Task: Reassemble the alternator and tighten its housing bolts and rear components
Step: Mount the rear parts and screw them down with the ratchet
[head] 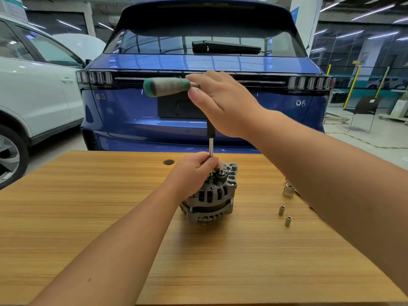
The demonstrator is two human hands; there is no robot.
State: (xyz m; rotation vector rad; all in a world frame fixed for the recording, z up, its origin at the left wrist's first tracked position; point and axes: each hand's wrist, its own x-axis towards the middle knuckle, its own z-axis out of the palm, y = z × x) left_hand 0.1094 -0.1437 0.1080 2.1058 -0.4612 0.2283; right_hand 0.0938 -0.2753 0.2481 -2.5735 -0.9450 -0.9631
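The wide wooden table (110, 217) with its striped grain carried the grey cast-metal alternator (210, 195), which stood on end near the table's middle with its pulley end down and its rear studs up. Right of the alternator lay two small steel sockets (284, 215), and just beyond them a larger silver socket (288, 190), partly hidden by the right forearm. The left hand (194, 173) reached in from the near left edge, fingers curled round the steel shaft of the T-handle driver (211, 144) just above the alternator's top. Above the alternator, the right hand (220, 102) was raised with its wrist bent, and appeared to pinch the green-and-grey crossbar grip (166, 86) at its right end. Behind the alternator stood a blue hatchback (205, 62), with a white car (33, 85) to its left.
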